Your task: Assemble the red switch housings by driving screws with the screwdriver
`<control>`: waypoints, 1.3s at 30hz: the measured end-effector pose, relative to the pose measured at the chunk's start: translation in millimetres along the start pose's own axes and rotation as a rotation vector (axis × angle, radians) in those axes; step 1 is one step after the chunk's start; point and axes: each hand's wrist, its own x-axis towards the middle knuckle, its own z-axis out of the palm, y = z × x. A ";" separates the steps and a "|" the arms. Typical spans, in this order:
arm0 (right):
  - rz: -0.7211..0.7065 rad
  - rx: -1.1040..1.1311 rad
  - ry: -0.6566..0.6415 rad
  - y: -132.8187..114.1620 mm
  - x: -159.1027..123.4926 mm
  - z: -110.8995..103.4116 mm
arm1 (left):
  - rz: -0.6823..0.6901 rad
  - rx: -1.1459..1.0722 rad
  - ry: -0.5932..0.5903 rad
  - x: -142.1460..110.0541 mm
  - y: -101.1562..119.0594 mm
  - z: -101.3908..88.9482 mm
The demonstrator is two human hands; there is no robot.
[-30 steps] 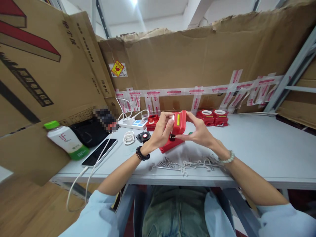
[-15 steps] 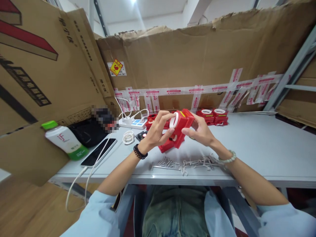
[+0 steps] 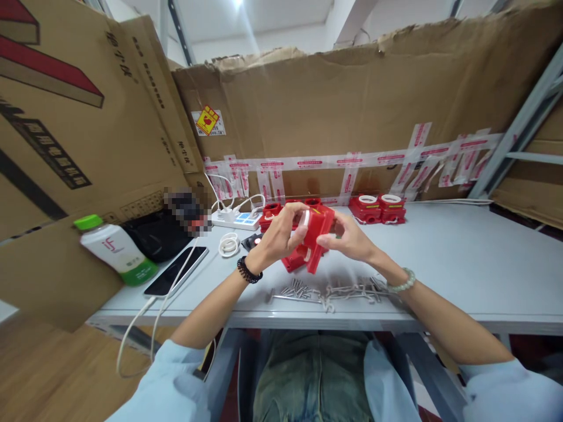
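Observation:
Raised over the table is a red plastic housing (image 3: 319,231) with a white ring on its left face, held tilted between both hands. My left hand (image 3: 284,234) grips it from the left, with the thumb and fingers around the ring side. On the right edge, my right hand (image 3: 349,237) has its thumb in front and its fingers behind, partly hidden. Another red part (image 3: 294,261) lies on the table just below and behind the held housing. Loose screws (image 3: 297,288) and several small metal and white pieces (image 3: 358,290) are spread near the front edge.
Two red units with white rings (image 3: 379,208) stand at the back, with more red parts (image 3: 270,218) behind my hands. To the left are a power strip (image 3: 240,220), a coiled white cable (image 3: 229,245), a phone (image 3: 176,271) and a bottle (image 3: 116,252). Cardboard (image 3: 308,117) walls the back.
Both hands have shifted slightly left and down with the red housing. It has turned, so the white ring now faces further left and shows less.

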 end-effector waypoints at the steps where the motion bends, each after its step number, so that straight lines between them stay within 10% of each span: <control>1: -0.040 -0.108 0.042 -1.6 -0.6 -1.1 | -0.094 -0.057 -0.005 0.5 1.5 1.7; 6: -0.359 -0.657 0.111 -5.6 0.3 -11.1 | -0.435 -0.267 0.008 3.3 1.5 9.7; 13: -0.646 -1.055 -0.068 -3.7 -0.1 -9.0 | -0.613 -0.547 -0.336 0.6 -22.3 9.8; 16: -0.687 -1.047 -0.063 -4.0 0.0 -6.0 | -0.664 -0.515 -0.355 1.3 -20.9 5.2; 21: -0.464 -0.823 0.172 -1.3 0.8 -9.9 | -0.488 -0.392 0.017 4.7 -3.0 -1.6; 28: -0.183 -0.347 0.212 -0.1 -1.5 -13.6 | -0.279 -0.592 -0.098 7.0 4.7 -4.8; 39: -0.577 -0.797 0.070 3.2 1.8 -15.7 | -0.643 -0.633 0.020 -0.3 -2.2 14.1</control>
